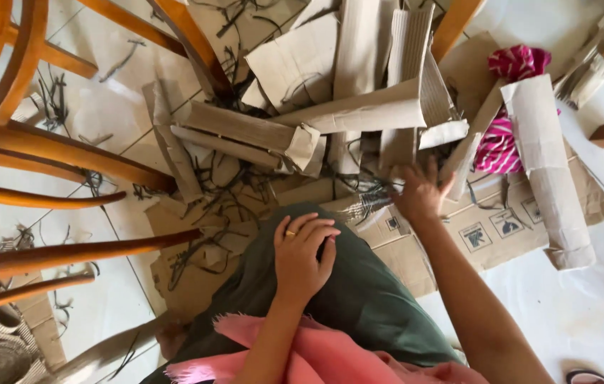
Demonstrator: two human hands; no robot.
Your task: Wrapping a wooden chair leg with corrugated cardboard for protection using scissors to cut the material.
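A heap of corrugated cardboard strips [344, 107] fills the floor from ten to two o'clock. The right hand [419, 190], fingers spread and empty, reaches into its near edge — seemingly picking a strip, so closing on one comes next. The left hand [304, 254] rests loosely curled on the green-clad knee [366, 291] — holding nothing.

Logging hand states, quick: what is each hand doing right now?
Left hand: loosely curled, empty, resting on knee.
Right hand: open, fingers spread, reaching at cardboard strips, holding nothing.
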